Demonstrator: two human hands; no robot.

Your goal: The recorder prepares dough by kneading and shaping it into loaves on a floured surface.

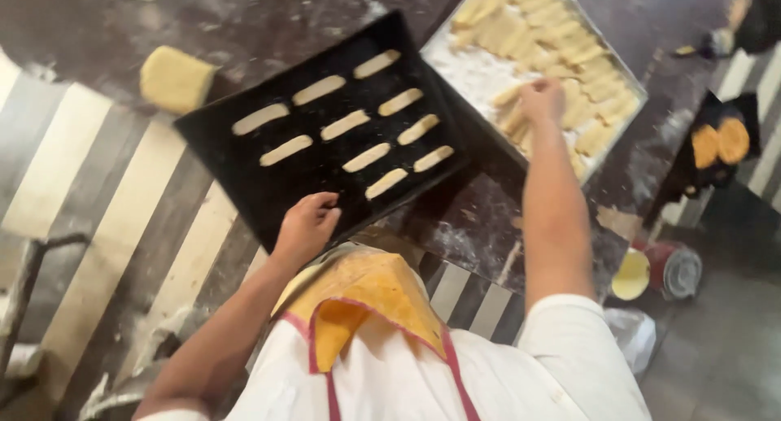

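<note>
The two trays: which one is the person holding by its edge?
The black tray, gripped by the left hand; its dough sticks lie in spaced rows. The right hand reaches into the floured silver tray.

The baking tray [244, 144] is black, its dough sticks [345, 125] pale cream. The second tray [468, 71] is floured white. The bench [260, 22] is dark and flour-dusted. The apron [366, 295] is yellow with red trim.
</note>
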